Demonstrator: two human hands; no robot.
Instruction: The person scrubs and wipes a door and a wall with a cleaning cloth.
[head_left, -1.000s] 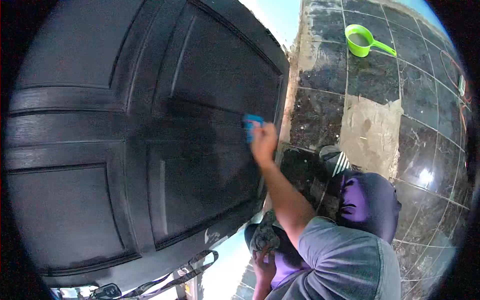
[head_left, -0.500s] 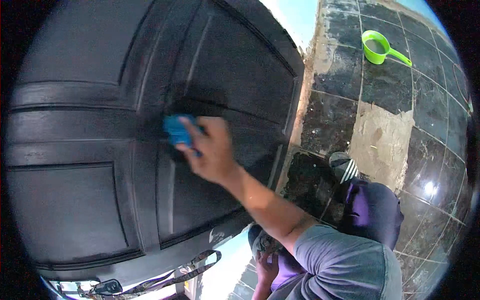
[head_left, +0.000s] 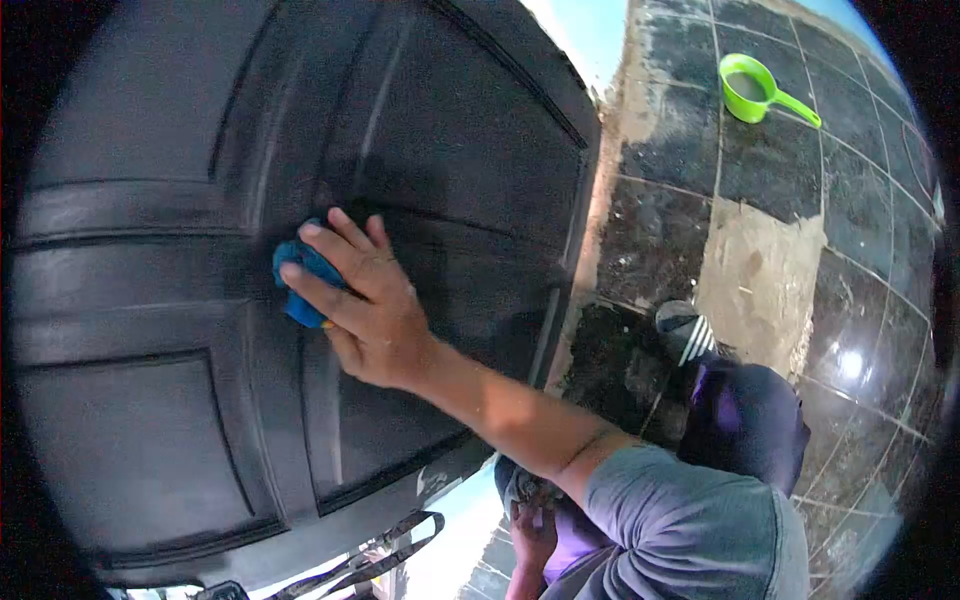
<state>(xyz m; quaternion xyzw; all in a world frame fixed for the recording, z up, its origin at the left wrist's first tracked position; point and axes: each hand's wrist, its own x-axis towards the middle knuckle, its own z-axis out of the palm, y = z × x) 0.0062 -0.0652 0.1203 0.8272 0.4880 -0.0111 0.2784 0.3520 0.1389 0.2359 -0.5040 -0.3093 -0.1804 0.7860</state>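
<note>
Your right hand (head_left: 376, 310) clasps a blue cloth (head_left: 316, 263), likely soft; pinch its middle. I can't tell your left hand (head_left: 533, 532) grip.

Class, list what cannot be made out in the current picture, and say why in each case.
1. Head view: part of the blue cloth, covered by the fingers of the right hand; its far side faces the door.
2. Head view: exactly what the left hand touches; too small and dark there.
3. Head view: what the green dipper contains; too small to tell.
4. Head view: where the door ends leftward; cut off by the picture's dark rim.
</note>
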